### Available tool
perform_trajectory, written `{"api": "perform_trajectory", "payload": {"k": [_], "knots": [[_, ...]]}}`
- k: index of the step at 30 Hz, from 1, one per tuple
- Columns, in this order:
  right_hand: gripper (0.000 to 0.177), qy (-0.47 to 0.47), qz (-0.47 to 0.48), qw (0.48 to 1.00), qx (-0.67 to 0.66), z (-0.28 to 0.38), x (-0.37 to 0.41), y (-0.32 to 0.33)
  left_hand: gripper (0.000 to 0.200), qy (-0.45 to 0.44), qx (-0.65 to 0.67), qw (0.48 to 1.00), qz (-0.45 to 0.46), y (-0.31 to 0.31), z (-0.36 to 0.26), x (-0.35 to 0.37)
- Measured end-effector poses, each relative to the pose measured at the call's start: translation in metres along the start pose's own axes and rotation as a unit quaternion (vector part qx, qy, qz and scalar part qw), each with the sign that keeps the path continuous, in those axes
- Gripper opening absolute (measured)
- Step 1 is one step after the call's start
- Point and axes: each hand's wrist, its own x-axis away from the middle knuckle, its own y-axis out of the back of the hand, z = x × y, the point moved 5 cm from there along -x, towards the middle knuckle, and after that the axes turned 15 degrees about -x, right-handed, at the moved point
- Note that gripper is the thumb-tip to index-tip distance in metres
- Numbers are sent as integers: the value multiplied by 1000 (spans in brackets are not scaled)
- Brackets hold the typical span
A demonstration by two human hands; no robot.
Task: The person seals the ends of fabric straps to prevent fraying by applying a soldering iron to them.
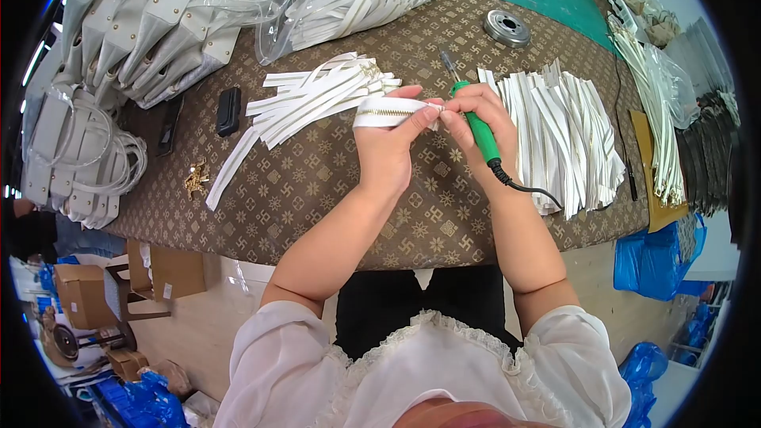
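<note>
zipper (384, 112) in left hand (388, 147), green tool (483, 139) in right hand (498, 120)

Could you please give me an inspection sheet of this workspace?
Surface: brown patterned tablecloth, partly covered.
Job's things: white zipper strip, left zipper pile, right zipper pile.
Clutter: black case, gold-coloured bits, metal disc.
Hands: left hand holds the strip; right hand pinches its end and holds a green soldering iron.
Cables: black cord from the iron.
Surroundings: white handbags at left, cardboard boxes on the floor.
</note>
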Motion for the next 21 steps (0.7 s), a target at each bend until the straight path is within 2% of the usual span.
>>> {"api": "perform_trajectory", "payload": {"k": [2,4,6,7,9,10,13,14,15,17,18,21], "knots": [[8,-2,14,1000,10,0,-3,5,36,6,-24,1000,-10,9,1,-8],[11,0,-57,998,29,-3,-7,25,34,19,-21,1000,-4,18,3,-19],[16,-4,-136,989,-64,-9,-10,51,30,46,-13,999,16,25,7,-27],[16,-6,-134,989,-65,-11,-12,58,30,47,-12,999,13,28,6,-29],[20,-16,-232,933,-276,-21,-11,80,30,93,-18,995,29,29,8,-31],[20,-17,-234,933,-275,-22,-11,88,30,118,-21,992,39,29,9,-31],[22,-103,-281,889,-345,-34,-6,111,31,158,-58,982,82,26,2,-27],[22,-105,-286,888,-343,-35,-5,117,32,177,-76,976,103,24,1,-25],[21,-126,-260,866,-407,-37,-6,118,32,182,-77,974,106,25,1,-24],[21,-162,-203,808,-530,-39,-6,115,33,208,-125,955,170,23,4,-20],[21,-162,-209,807,-528,-40,-6,115,34,219,-148,943,202,20,5,-18],[20,-227,-157,820,-501,-44,-6,103,35,235,-176,930,220,13,6,-11]]}}
